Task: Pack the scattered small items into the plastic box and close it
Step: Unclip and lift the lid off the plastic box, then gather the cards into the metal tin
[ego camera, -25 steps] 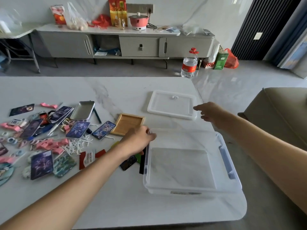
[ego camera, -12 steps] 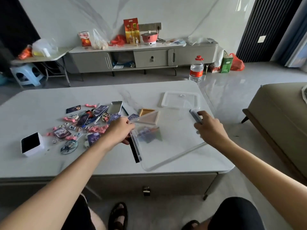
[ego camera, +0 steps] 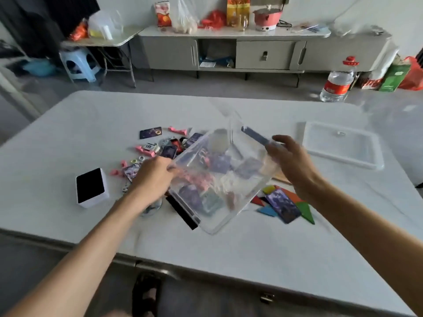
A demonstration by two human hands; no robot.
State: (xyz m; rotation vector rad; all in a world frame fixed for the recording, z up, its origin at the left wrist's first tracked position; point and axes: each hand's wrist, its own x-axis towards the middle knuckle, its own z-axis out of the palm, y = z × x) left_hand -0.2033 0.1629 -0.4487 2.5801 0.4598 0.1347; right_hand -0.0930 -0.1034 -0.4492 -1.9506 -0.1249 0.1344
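Note:
A clear plastic box (ego camera: 219, 216) hangs tilted above the white table (ego camera: 229, 248), blurred by motion. My left hand (ego camera: 153, 177) grips its left rim. My right hand (ego camera: 293, 163) holds its right end by the blue-grey handle (ego camera: 256, 137). Under and left of the box lie the scattered small items (ego camera: 158, 147): picture cards, pink clips, small rings. More cards and coloured flat pieces (ego camera: 283, 204) lie below my right hand. The box's clear lid (ego camera: 343, 145) rests flat at the right.
A white block with a black top (ego camera: 91, 187) stands left of my left hand. A water bottle (ego camera: 336, 83) stands on the floor beyond the table. A grey sideboard (ego camera: 251, 51) lines the far wall, with a pale stool (ego camera: 77, 65) at the left.
Both hands took hold of the box, lifted it off the table's right side and carried it left over the scattered items, tilting it. The view swung left.

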